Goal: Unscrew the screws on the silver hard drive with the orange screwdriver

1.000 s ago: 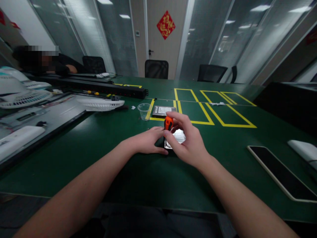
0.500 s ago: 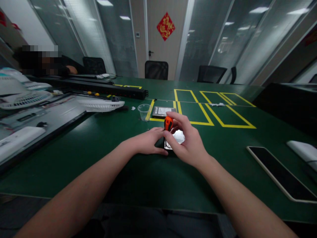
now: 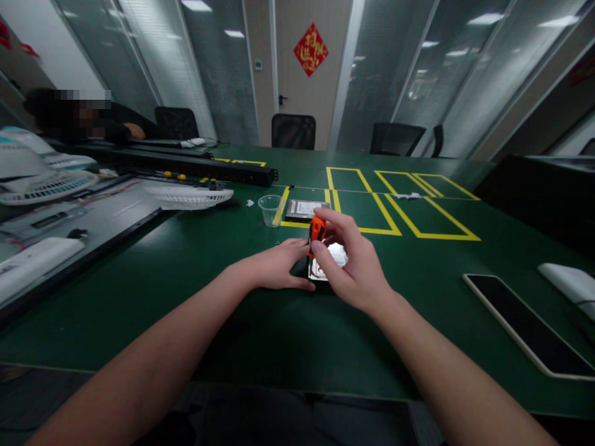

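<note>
A hard drive [image 3: 322, 270] with a shiny metal face lies on the table before me, partly covered by both hands. My left hand [image 3: 284, 264] grips its left side, thumb at the near corner and fingers toward the far edge. Between the thumb and fingers of my right hand [image 3: 351, 263] is an orange and black screwdriver [image 3: 317, 229], held upright over the drive's left part. Its tip is hidden. Just beyond, a second hard drive [image 3: 307, 209] with a white label lies flat inside a yellow taped outline. Left of that stands a clear plastic cup [image 3: 271, 210].
On the green table [image 3: 260, 334], a phone [image 3: 525, 322] lies at right beside a white object [image 3: 569, 285]. White fan parts [image 3: 190, 197], a grey panel [image 3: 106, 210] and long black bars [image 3: 186, 166] crowd the left. A person [image 3: 88, 118] sits at far left.
The screwdriver handle has shifted very slightly right, and my right thumb and fingers have moved a little around it. My left hand and the drive stay in place.
</note>
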### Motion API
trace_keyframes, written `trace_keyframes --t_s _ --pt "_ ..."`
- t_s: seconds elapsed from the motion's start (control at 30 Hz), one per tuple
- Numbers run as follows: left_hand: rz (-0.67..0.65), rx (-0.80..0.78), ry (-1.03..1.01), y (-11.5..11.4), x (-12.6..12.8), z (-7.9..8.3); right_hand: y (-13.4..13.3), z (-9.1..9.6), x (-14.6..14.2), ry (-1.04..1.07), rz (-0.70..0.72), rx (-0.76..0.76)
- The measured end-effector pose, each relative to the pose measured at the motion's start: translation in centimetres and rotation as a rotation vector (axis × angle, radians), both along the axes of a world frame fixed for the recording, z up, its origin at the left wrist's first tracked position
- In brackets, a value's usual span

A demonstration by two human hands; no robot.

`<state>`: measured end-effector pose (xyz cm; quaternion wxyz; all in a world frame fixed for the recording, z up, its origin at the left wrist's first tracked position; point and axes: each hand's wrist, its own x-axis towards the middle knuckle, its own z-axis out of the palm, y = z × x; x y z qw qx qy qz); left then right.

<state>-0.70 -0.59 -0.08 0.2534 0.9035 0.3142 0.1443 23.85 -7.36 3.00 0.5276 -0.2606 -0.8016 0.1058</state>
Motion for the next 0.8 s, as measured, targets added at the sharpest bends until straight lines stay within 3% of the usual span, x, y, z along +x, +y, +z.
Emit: trace_keyframes --t_s 0.8 --pt "0.026 -0.001 0.031 0.19 -0.13 -0.39 0.28 -0.16 -0.13 0.069 -0.080 0.072"
